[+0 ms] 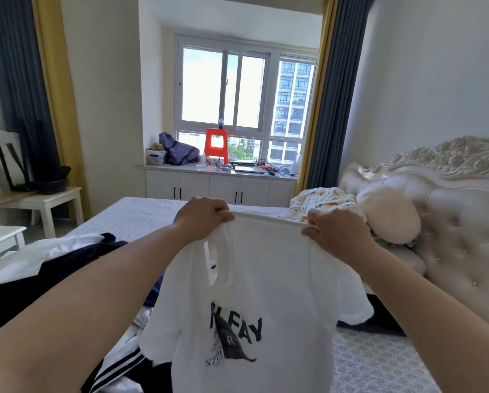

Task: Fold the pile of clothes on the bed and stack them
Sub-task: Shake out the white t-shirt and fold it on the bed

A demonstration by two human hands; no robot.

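I hold a white T-shirt with black lettering on its front up in the air over the bed. My left hand grips its top edge at the left and my right hand grips the same edge at the right, so the shirt hangs down between my arms. Below and to the left lies a pile of clothes: white and dark navy garments, one with white stripes. The hanging shirt hides part of the pile.
An ornate cream headboard runs along the right, with a pink pillow and a patterned quilt beside it. White side tables stand at the left. A cluttered window-sill cabinet with a red stool is beyond the bed.
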